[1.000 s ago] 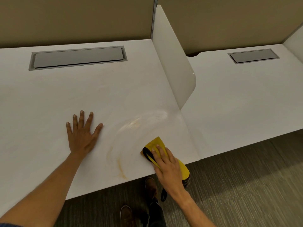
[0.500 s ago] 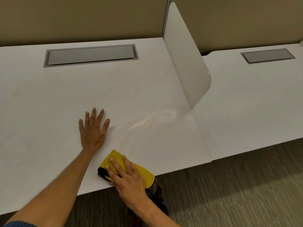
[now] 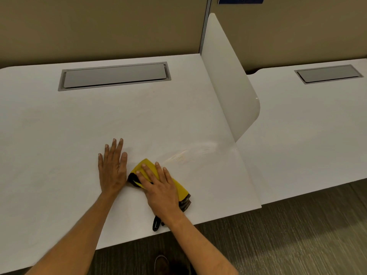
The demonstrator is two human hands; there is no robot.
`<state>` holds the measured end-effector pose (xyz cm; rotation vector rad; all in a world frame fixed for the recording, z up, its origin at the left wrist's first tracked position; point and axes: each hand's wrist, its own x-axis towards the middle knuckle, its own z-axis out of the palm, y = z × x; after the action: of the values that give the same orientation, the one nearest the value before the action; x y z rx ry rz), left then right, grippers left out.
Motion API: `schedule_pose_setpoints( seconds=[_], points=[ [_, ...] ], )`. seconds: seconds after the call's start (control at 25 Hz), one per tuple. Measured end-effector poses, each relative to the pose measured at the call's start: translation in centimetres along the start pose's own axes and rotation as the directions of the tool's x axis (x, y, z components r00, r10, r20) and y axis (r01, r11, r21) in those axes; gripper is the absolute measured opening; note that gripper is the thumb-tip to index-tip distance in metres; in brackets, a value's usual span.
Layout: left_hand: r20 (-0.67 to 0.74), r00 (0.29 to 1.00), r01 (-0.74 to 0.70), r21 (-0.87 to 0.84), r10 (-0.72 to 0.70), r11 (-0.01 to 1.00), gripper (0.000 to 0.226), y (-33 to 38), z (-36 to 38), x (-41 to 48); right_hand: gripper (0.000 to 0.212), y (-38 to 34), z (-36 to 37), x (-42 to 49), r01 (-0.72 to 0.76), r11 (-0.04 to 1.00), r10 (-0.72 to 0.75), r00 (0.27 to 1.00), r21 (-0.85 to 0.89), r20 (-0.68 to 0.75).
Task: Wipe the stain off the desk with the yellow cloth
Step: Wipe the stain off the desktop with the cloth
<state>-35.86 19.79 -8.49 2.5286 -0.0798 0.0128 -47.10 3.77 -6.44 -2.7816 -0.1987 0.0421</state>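
Yellow cloth point(image 3: 149, 168) pressed under flat right hand point(image 3: 161, 189), fingers spread, left hand point(image 3: 112, 169) open on desk point(image 3: 59, 135), perhaps touching cloth.

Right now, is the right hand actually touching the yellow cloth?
Touching. The head view shows the right hand lying flat on the yellow cloth, its fingers spread over the top, pressing it onto the white desk.

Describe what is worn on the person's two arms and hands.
Nothing is worn on what shows. The left hand and right hand have no gloves, rings or watch that I can see. Both forearms are uncovered to the frame's lower edge, and no sleeve is in view.
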Motion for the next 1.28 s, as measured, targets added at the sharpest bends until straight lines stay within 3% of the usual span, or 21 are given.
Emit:
schedule_pose_setpoints(
  seconds=[0.44, 0.84, 1.28],
  points=[
    [0.057, 0.998, -0.016, 0.148, 0.007, 0.989, 0.062, 0.5, 0.0, -0.3, 0.056, 7.5, -3.0, 3.4, -0.166, 0.986, 0.163, 0.979, -0.01, -0.125],
    [0.094, 0.996, -0.027, 0.235, 0.005, 0.972, 0.065, 1.0, 0.1, -0.1, 0.056, 18.3, -7.1, 0.2, -0.405, 0.914, 0.393, 0.879, 0.011, -0.271],
    [0.098, 0.995, -0.027, 0.277, 0.0, 0.96, 0.066, 0.7, 0.0, -0.2, 0.058, 21.1, -8.2, -5.6, -0.54, 0.841, 0.53, 0.804, 0.044, -0.27]
  ],
)
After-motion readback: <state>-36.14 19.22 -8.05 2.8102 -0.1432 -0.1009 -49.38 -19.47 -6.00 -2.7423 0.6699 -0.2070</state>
